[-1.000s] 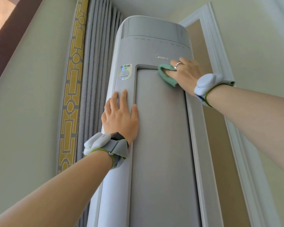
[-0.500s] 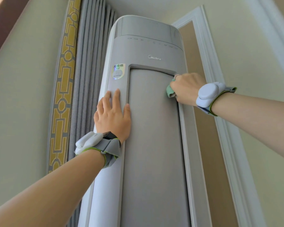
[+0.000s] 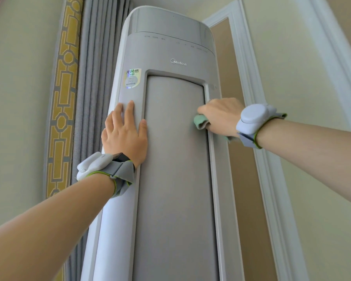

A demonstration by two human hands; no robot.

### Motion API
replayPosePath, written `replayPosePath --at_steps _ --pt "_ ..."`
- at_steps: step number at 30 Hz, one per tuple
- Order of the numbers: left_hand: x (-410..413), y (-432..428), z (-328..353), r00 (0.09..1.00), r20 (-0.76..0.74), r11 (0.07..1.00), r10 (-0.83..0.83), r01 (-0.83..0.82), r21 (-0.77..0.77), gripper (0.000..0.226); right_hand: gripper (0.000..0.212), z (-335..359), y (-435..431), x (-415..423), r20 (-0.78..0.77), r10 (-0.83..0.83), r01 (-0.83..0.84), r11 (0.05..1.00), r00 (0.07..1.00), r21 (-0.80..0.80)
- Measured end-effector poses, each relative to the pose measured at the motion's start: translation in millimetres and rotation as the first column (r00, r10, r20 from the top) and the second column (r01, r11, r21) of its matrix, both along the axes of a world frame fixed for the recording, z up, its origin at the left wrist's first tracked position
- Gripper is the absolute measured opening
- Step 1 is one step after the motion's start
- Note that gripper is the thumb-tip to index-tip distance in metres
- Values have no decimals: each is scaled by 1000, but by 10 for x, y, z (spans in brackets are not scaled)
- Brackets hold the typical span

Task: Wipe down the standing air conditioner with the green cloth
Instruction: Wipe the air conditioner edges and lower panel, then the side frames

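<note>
A home, most likely a living room or bedroom. Shown by the tall household standing air conditioner (image 3: 170,138) filling the middle of the frame, the pleated grey curtain (image 3: 95,82) with a yellow and grey patterned border (image 3: 63,102) hanging in the upper left, pale painted walls (image 3: 18,98), and white moulded trim (image 3: 249,78) framing a tan panel (image 3: 249,189) along the right. Nothing of a shop, office or workshop in the finish: soft furnishing, decorative mouldings, domestic colours throughout.
</note>
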State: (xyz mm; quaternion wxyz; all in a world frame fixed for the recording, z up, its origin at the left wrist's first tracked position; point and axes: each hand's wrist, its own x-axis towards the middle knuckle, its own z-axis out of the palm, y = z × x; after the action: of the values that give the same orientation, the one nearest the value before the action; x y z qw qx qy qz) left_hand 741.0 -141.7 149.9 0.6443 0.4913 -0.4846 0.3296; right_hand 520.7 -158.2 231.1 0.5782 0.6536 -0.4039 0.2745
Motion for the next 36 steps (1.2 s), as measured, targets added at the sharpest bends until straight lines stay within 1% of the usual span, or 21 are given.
replayPosePath --at_steps 1,3,4,5,8,9,12,13,14,15,18,20,22,25,26,28,29,31,33,34,36 --pt "4 -7 3 1000 0 1000 2 -2 -4 55 20 61 -5 -44 25 24 -24 1000 999 -8" --pt "-4 -7 11 1000 19 1000 -5 5 -10 55 29 210 27 -132 127 67 -72 997 990 36" --pt "-5 -6 11 999 31 1000 -10 10 -15 55 31 273 57 -165 165 65 -78 994 984 75" --pt "-3 -7 14 999 42 1000 -12 13 -20 55 33 309 94 -175 168 34 -52 993 985 103" --pt "10 -35 21 999 34 1000 -1 2 -29 55 31 206 168 -112 76 -39 31 994 996 108" --pt "18 -48 21 1000 19 999 3 -2 -32 55 28 105 189 -73 46 -59 52 989 997 139" --pt "23 -63 30 1000 30 999 -8 9 -32 55 4 -206 211 16 -48 -72 83 951 996 298" --pt "18 -64 26 999 35 999 -17 18 -31 55 4 -237 224 22 -63 -65 82 940 996 330" --pt "19 -66 26 999 37 999 -21 22 -31 55 3 -217 242 16 -60 -63 79 942 996 326" --pt "22 -71 28 999 37 999 -21 22 -33 55 5 -164 262 6 -38 -68 76 952 997 298" --pt "38 -94 36 999 34 999 -19 21 -50 55 29 4 296 -28 80 -47 30 980 996 198" --pt "45 -107 38 999 38 998 -21 24 -56 56 37 -13 324 -29 117 -23 -1 980 993 199" --pt "48 -112 45 999 47 998 -21 24 -57 56 30 -143 305 -11 82 -59 37 967 995 250" --pt "42 -123 19 998 58 999 -11 13 -44 57 10 -464 272 22 -80 -67 97 880 995 466" --pt "42 -114 30 998 61 999 -8 11 -41 58 8 -492 294 16 -114 -67 115 861 991 496" --pt "29 -95 22 998 68 1000 -14 16 -22 58 12 -404 348 -36 -142 -87 142 887 986 440" --pt "27 -83 18 997 78 1000 -14 15 -12 57 15 -329 359 -63 -115 -88 126 915 989 383" --pt "20 -60 5 995 95 1000 -15 14 9 57 29 -227 376 -113 -31 -60 66 953 998 296" --pt "-3 -40 -44 997 76 1000 -2 1 17 56 37 -294 382 -116 7 -28 25 959 1000 283" --pt "-10 -28 -71 999 53 1000 11 -11 10 56 38 -383 381 -86 9 -35 31 958 999 284" --pt "-45 2 -156 999 34 1000 22 -23 6 55 31 -638 375 -33 -27 -73 77 937 997 340"
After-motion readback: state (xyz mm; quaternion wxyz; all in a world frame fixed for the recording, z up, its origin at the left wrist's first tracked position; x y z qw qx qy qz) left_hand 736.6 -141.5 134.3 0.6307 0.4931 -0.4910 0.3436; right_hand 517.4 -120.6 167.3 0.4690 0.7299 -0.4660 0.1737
